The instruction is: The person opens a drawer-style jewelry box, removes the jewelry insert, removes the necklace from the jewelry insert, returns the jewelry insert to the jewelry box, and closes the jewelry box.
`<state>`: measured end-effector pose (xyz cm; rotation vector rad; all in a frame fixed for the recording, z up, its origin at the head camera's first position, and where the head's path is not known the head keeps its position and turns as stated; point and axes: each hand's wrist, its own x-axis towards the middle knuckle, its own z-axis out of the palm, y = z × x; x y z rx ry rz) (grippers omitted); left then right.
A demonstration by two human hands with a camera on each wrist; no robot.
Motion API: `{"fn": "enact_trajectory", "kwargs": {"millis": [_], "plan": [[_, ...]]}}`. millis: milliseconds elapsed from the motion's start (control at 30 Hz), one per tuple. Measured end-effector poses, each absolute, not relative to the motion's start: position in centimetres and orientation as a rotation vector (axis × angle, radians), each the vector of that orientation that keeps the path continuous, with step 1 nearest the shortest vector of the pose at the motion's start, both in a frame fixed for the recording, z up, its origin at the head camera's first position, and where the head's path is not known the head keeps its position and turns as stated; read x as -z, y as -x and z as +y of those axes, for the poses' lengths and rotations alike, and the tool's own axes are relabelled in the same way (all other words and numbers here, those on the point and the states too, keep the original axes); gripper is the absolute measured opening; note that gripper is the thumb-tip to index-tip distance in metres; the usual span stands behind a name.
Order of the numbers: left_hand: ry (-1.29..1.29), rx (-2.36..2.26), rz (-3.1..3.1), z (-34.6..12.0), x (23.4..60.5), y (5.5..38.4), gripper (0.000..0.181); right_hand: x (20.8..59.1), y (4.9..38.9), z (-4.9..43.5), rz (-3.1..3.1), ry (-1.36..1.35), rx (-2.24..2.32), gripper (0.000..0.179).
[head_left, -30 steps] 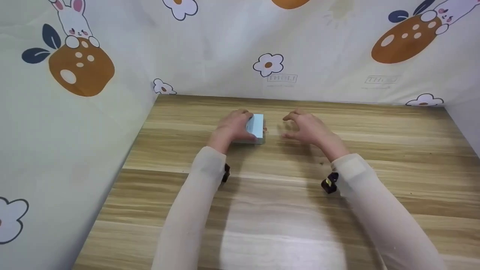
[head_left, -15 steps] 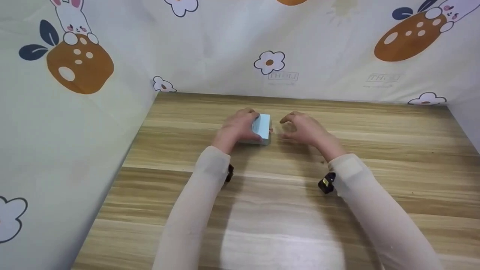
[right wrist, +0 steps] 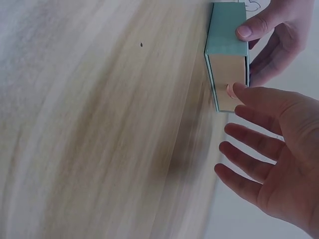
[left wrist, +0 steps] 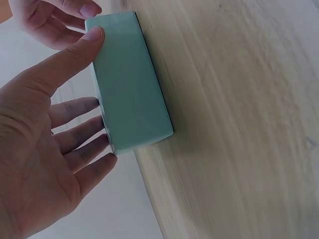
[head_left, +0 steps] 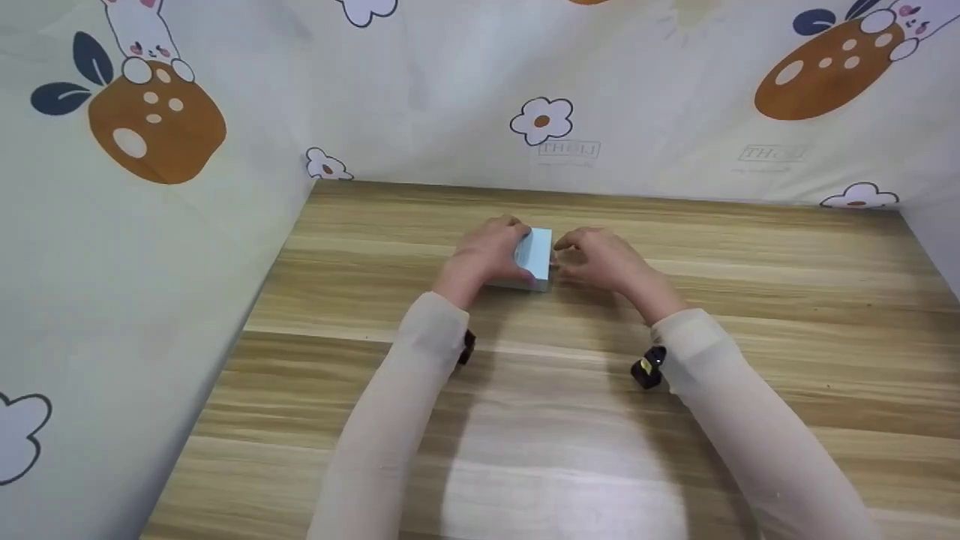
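On the desk [head_left: 555,405], the box [head_left: 537,255] is gripped by the left hand [head_left: 489,249]; its tan end [right wrist: 225,72] is shown only from the right wrist, the right hand [head_left: 606,260] loosely spread beside its knob [right wrist: 230,90].

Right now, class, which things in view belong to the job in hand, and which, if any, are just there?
In the job:
blue-green box
small knob on its end
left hand, fingers gripping the box
right hand, beside the knob

Just there:
wooden table
printed cloth
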<state>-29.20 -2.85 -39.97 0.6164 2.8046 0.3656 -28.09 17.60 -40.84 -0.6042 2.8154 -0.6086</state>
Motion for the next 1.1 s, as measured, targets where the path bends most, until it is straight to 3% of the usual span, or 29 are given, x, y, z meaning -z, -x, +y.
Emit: {"fn": "enact_trajectory", "kwargs": {"millis": [633, 1100], "plan": [[-0.6, -0.328, 2.778, -1.9, 39.7, 29.4, 0.084, 41.7, 28.1, 16.3, 2.942, 0.577, 0.505, 0.016], [-0.613, -0.328, 2.792, -1.9, 39.8, 29.3, 0.082, 42.1, 27.8, 15.4, 3.114, 0.562, 0.26, 0.013]]}}
